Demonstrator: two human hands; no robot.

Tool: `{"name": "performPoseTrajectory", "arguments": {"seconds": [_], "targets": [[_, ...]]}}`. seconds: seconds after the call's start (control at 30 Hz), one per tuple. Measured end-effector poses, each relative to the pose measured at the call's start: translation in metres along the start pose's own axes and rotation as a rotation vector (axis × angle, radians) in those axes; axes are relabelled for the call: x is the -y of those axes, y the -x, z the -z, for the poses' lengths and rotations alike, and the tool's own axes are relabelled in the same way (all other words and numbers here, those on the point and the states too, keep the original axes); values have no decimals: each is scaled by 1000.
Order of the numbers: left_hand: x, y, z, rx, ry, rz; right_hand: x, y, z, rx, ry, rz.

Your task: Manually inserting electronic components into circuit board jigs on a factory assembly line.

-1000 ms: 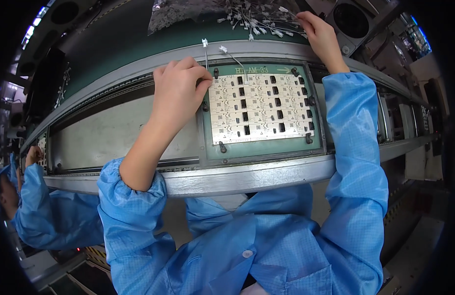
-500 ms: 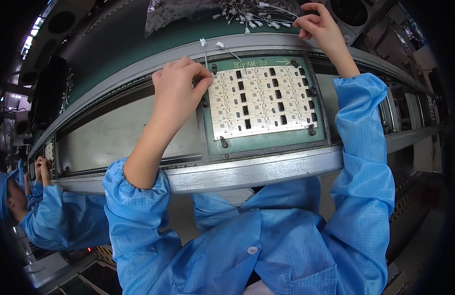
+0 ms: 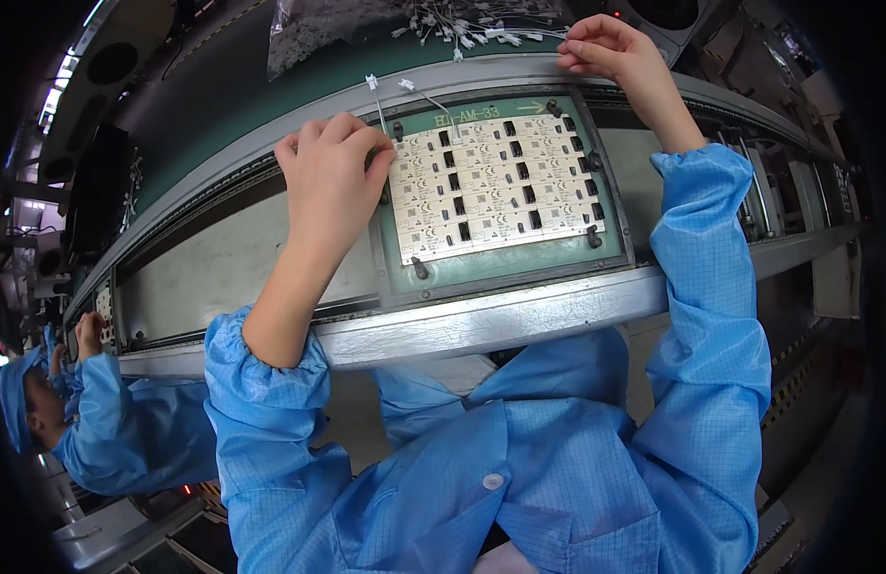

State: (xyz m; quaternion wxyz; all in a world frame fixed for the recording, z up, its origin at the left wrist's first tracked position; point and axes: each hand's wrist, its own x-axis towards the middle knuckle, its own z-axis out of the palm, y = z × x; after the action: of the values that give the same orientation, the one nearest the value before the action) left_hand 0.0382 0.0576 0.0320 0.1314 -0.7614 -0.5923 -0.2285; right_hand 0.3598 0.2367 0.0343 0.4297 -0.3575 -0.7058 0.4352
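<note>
A panel of white circuit boards point(image 3: 491, 211) with black parts lies in a green fixture plate point(image 3: 505, 275). At the panel's upper left corner, my left hand point(image 3: 333, 177) is closed in a pinch. A thin white connector cable point(image 3: 378, 103) runs down to those fingertips, its far plug resting at the rail; the pinched end is hidden. A second white cable point(image 3: 429, 99) is joined to the panel's top row, its loose plug lying to the upper left. Beyond the fixture, my right hand point(image 3: 610, 53) pinches the end of another white connector cable point(image 3: 529, 35) beside the pile.
A heap of white cables point(image 3: 462, 17) and a clear plastic bag point(image 3: 328, 33) lie on the green surface at the back. Metal rails point(image 3: 500, 320) run along the line. Black clamps point(image 3: 421, 269) stand around the panel. Another person in blue point(image 3: 127, 421) works at the far left.
The view has shifted slightly, so the fixture sits a little further left and higher. My left hand stays at the panel's corner. My right fingers have closed together on a cable.
</note>
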Motion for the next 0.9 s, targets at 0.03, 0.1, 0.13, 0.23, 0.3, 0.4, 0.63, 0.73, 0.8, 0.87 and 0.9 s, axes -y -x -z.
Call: {"name": "performPoseTrajectory", "arguments": {"seconds": [0.03,0.1,0.13,0.23,0.3,0.4,0.63,0.73,0.8,0.87,0.9], "targets": [[-1,0,-1,3,19,24,1,1,3,37,-6,-32],[-3,-2,-3,17,42,51,3,2,5,70,-16,-63],[-3,-3,-4,30,67,86,7,1,0,40,-110,-110],[-6,-1,2,86,76,68,20,3,-3,15,-189,-144],[-6,-1,3,95,75,80,22,5,-3,-23,-157,-158],[-6,-3,-1,91,89,101,9,4,7,-40,-149,-110],[-4,-7,-5,112,134,114,9,5,8,-47,-134,-103],[-4,-9,-7,126,182,143,8,5,8,-61,-130,-111],[-2,-10,-8,141,202,166,5,5,7,-72,-127,-113],[-2,-9,-9,155,220,192,4,5,5,-77,-129,-115],[-3,-8,-9,136,184,173,4,5,5,-83,-130,-114]]}}
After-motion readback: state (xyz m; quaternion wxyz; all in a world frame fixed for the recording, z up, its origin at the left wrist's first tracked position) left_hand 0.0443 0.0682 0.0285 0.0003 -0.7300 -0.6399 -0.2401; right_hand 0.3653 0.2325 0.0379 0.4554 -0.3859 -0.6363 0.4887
